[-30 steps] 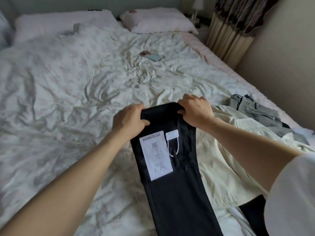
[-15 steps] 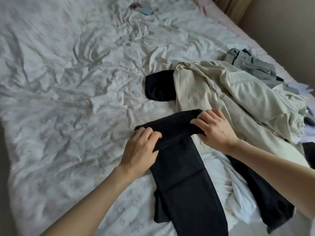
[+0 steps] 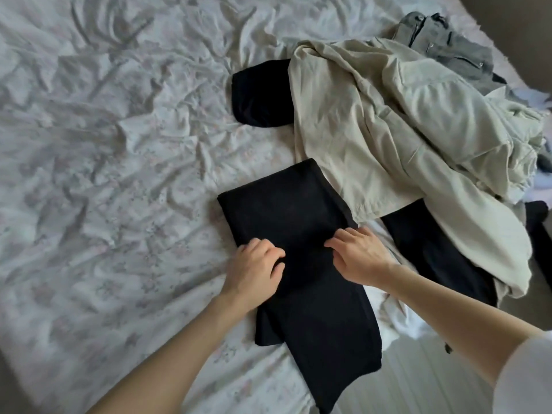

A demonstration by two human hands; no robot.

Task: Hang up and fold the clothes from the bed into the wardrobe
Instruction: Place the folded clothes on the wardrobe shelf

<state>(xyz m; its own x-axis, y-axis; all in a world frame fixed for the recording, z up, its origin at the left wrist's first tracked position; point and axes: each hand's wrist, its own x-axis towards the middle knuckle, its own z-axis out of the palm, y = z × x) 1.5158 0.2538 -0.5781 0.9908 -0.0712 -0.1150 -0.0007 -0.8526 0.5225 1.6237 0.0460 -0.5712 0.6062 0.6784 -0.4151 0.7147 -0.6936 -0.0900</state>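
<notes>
Black trousers (image 3: pixel 298 210) lie lengthwise on the flowered bed sheet (image 3: pixel 119 174), their far part folded back toward me into a double layer. My left hand (image 3: pixel 254 270) grips the near edge of that folded layer on its left side, fingers curled. My right hand (image 3: pixel 358 258) pinches the same edge on the right, fingertips bent onto the cloth. The trousers' near end hangs past the bed's edge.
A cream garment (image 3: pixel 388 130) is heaped at the right, over a black piece (image 3: pixel 260 97) and another dark garment (image 3: pixel 433 258). Grey jeans (image 3: pixel 448 46) lie at the far right. White cloth (image 3: pixel 391 318) is bunched by the bed's edge, pale floor (image 3: pixel 418 380) below.
Both hands have drawn the trousers' far end toward me and laid it down, making the fold. The white tags are now hidden. The view has tipped further down.
</notes>
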